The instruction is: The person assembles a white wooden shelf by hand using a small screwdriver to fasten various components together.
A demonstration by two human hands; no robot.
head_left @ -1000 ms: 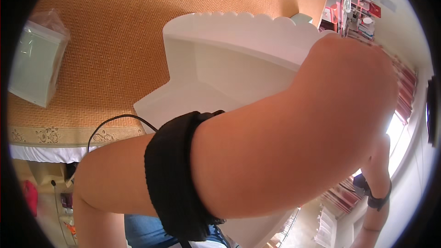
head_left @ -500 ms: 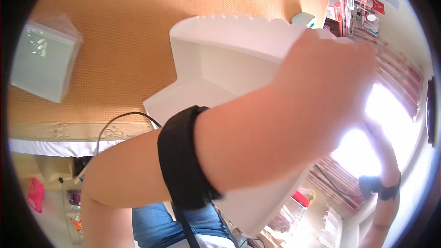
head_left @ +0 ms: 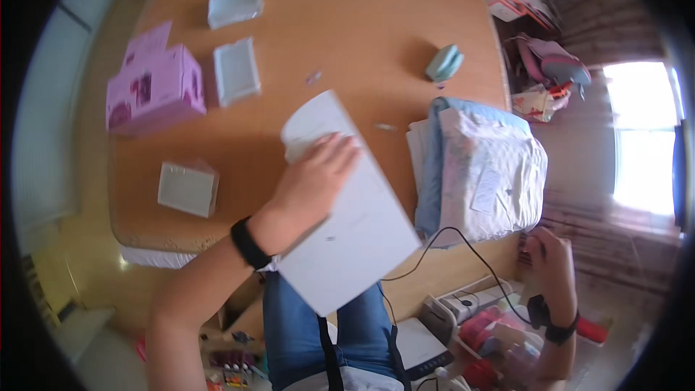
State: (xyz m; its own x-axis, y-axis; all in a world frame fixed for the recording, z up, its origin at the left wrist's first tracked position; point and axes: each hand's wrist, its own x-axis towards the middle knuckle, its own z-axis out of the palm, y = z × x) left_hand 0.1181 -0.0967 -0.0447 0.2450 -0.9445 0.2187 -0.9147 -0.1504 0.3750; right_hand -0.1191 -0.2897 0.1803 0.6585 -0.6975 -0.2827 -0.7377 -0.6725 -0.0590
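A white open-sided box (head_left: pixel 355 221) with one wavy edge leans over the front edge of the mat-covered bed (head_left: pixel 340 43) and above my lap, its flat outer side toward me. My left hand (head_left: pixel 311 181) lies across its left part, fingers over the white panel, holding it. My right hand (head_left: pixel 552 264) is off to the right, beyond the bed's front edge and apart from the box. Its fingers are curled; whatever they may hold is too blurred to make out. Both wrists wear black straps.
On the bed are a pink-purple carton (head_left: pixel 156 94), white trays (head_left: pixel 235 71), a wrapped white box (head_left: pixel 188 188), a mint-green pouch (head_left: pixel 444 63) and folded bedding (head_left: pixel 492 174). A black cable (head_left: pixel 470 246) loops near my right arm. Below stand a printer-like device (head_left: pixel 413 347) and cluttered bins.
The white box has come down from close in front of me to the bed's edge, turned so its outer side shows. My left arm moved down and left; my right hand lowered.
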